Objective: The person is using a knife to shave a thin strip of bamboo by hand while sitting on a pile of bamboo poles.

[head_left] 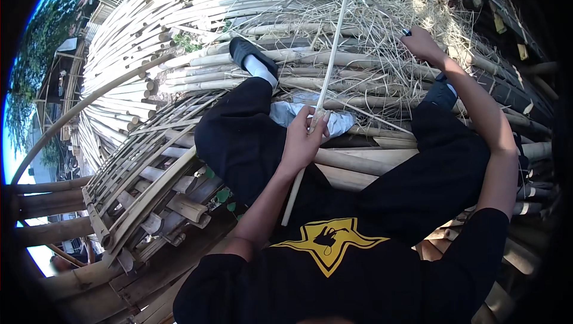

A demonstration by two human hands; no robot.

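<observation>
A long, pale bamboo strip (333, 55) slants from the top edge down to my lap. My left hand (303, 137) is closed around its lower part, between my knees. Beneath that hand lies a crumpled whitish sheet (341, 123), over the bamboo in front of me. Up and to the right, away from the strip, my right hand (422, 45) is closed on a dark handle-like thing (407, 32). Only its bluish-black end shows, so its kind is unclear.
Loose bamboo shavings (382, 37) are heaped ahead and to the right. Stacked bamboo poles (119, 100) spread along the left. A slatted bamboo frame (149, 186) stands by my left leg. My feet, in dark slippers (242, 52), rest among the poles.
</observation>
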